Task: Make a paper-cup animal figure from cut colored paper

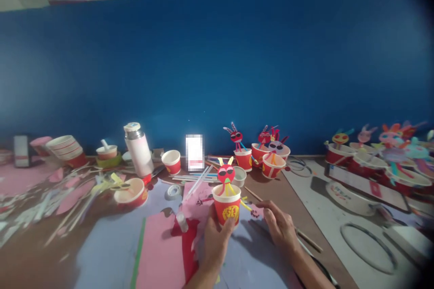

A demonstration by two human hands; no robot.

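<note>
Left hand (219,232): wrapped snugly around the lower part of a red paper cup with a white rim and yellow print (226,211).
Held cup: upright, above the middle of the bench (308,210).
Bug: a round red paper head with dark eyes and yellow feelers (226,173), on top of yellow paper strips (228,190) coming out of the cup.
Right hand (278,223): fingers bent, just beside a small pink paper bit with dark marks (257,212); hard to tell if holding anything.
Under the hands: a pale blue-grey sheet (101,244).
Left of the cup: a small whitish bottle (182,222), a flat pink paper sheet (161,253) with a green edge, and a white tape roll (174,191).
Behind: thin white straws (198,181), then a red bug with spotted feelers (236,137) in another red cup (243,160).
Far left: a tall white flask with a silver neck (139,151), near tilted, stacked paper cups (67,150).
At the back: a big, plain blue wall (217,63).
</note>
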